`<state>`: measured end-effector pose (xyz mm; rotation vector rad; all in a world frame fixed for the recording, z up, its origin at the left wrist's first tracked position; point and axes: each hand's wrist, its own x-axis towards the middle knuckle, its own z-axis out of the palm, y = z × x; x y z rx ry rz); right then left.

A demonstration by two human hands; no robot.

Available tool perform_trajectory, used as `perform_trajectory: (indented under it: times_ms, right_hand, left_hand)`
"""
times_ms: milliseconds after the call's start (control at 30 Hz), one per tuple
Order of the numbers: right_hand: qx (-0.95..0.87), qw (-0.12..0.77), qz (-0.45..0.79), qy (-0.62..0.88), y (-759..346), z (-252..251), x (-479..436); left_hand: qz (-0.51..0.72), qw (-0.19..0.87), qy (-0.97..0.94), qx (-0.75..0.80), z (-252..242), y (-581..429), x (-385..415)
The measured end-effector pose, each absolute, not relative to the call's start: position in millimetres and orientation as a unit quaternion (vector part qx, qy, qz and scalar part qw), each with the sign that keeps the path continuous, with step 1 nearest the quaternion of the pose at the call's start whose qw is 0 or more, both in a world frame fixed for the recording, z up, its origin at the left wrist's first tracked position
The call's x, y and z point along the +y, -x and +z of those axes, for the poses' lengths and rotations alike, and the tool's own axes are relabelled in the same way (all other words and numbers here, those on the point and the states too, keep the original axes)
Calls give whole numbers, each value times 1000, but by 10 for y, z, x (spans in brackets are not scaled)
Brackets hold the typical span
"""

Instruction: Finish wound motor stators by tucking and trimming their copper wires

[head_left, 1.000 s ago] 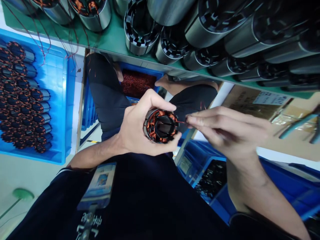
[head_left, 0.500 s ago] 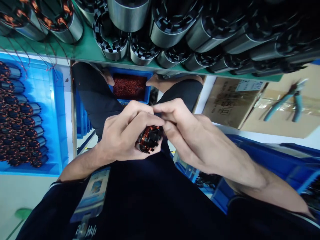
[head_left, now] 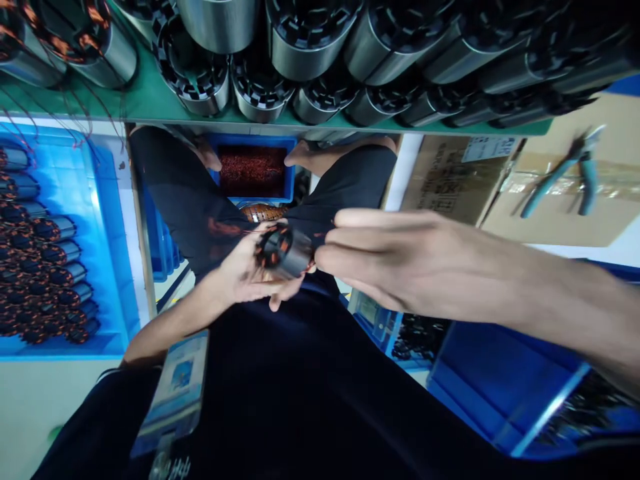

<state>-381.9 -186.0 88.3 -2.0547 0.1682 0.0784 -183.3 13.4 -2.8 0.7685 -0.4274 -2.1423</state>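
Observation:
I hold a small steel motor stator [head_left: 283, 251] with copper windings above my lap. My right hand [head_left: 390, 263] grips its right end with the fingers closed round it. Beneath and left of the stator, my left hand [head_left: 245, 273] cups it with fingers loosely curled against its underside. The stator lies sideways, its wound end facing left toward my left hand. Thin copper wire ends stick out near my left thumb.
A green bench [head_left: 150, 100] along the top carries several steel stator bodies [head_left: 255, 83]. At left, a blue crate [head_left: 107, 200] holds several wound stators. Another blue bin [head_left: 255, 170] of copper scrap sits between my knees. Blue-handled pliers [head_left: 565, 173] lie on a cardboard box. More blue crates [head_left: 490, 380] stand lower right.
The stator has turned onto its side and shifted left. My right hand went from pinching a wire to gripping the stator's end, and my left hand opened from a full grip to cupping it.

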Motion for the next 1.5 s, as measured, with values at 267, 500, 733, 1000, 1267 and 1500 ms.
perform_trajectory:
  times_ms: [267,500,733,1000,1267,1500]
  right_hand:
    - [392,888,95,220,4230,257,-1131]
    - [36,465,-97,879,4038,719,-1521]
    - [79,473,-4,877,4349,853,-2036]
    - [191,897,303,257,4227,309,-1322]
    - [82,488,-78,866,4439,567,-1180]
    - [206,458,-157,850,4777,621,-1256]
  left_hand:
    - [-361,502,-557,-554,-193,1716,607]
    - [-724,407,-386,-401,11,1826,80]
    - [-422,309,-527,-670,249,1664,167]
    - [-53,351,-363,-862,269,1650,28]
    - [-429,369,-492,-662,137,1661,270]
    - [-696,411,-522,-273,-25,1751,651]
